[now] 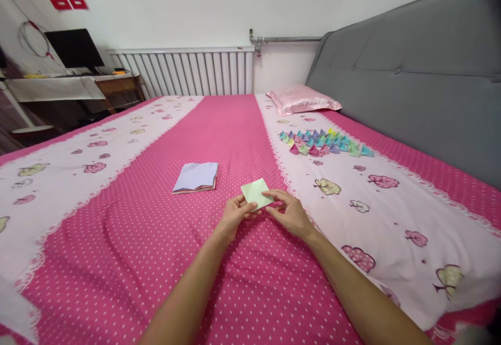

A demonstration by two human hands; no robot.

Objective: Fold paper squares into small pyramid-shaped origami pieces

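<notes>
A pale green folded paper square [257,192] is held above the pink dotted bedspread. My left hand [236,213] pinches its lower left edge, with the thumb on top and fingers beneath. On the other side, the fingers of my right hand [290,212] close on the paper's right corner. To the left lies a stack of paper sheets [197,177], lilac on top with other colours showing at its edge. Several small folded paper pieces [314,150] in blue, green, pink, purple and yellow stand in rows at the right.
A pink satin pillow [303,99] lies at the far end of the bed, beside the grey headboard [407,73]. White radiator [188,73] and wall stand behind. At the far left, a desk [58,88] carries a black monitor [76,48].
</notes>
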